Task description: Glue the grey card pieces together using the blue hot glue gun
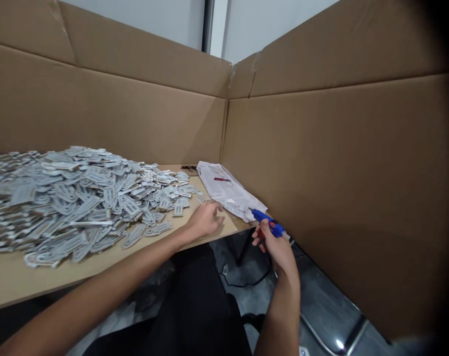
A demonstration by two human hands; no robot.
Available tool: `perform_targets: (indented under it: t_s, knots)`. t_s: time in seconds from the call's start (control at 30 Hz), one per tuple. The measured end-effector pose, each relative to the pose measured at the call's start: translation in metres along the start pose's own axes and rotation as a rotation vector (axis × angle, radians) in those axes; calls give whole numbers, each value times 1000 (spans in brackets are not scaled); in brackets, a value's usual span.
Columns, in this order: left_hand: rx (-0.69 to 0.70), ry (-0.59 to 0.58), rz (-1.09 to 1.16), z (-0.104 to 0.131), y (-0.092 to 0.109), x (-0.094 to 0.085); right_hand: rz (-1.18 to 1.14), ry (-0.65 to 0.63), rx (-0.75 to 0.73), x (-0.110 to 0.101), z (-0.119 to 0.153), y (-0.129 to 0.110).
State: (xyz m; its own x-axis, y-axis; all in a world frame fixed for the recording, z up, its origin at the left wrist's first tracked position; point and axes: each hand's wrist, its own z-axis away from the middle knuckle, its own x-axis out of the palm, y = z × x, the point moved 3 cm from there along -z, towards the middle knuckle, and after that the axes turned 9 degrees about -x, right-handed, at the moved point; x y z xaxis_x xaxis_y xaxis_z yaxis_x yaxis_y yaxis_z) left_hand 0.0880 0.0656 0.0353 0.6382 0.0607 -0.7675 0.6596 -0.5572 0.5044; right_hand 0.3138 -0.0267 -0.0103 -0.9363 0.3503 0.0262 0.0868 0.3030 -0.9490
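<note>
Head view: step in hand looks like holding the tool at the ready, a judgement from this one view. Your right grip [276,243] is closed around a blue glue gun [260,215], held just past the desk [11,284] edge, nozzle pointing up and left toward the printed paper [211,184]. Your left grip [206,219] is at the desk's near right part, fingers curled; can't tell if they pinch anything small or are empty. Big heap of flat grey pieces [94,195] on the desk to your left, a few loose ones at its right edge, nearer your left grip. Paper lies by the cardboard wall [321,153], small red item [222,179] on top. Dark cord [243,286] below, toward the floor; can't tell where it ends. Any next move with the gun calls for a steady right wrist, nozzle kept off your left fingers and the paper, and slack in any cord attached.
</note>
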Motion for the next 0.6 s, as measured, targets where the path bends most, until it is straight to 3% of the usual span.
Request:
perform_targets:
  t_s: [0.1,0.2,0.37,0.6]
  knots:
    - [34,42,-23,-14,6,27,-43,-13,25,-8,1,8]
    - [77,49,-23,-31,4,42,-62,1,39,-9,0,15]
    - [271,14,51,-40,-1,59,-100,37,90,-6,-5,29]
    - [326,-24,89,-48,-2,73,-140,33,153,-5,-6,41]
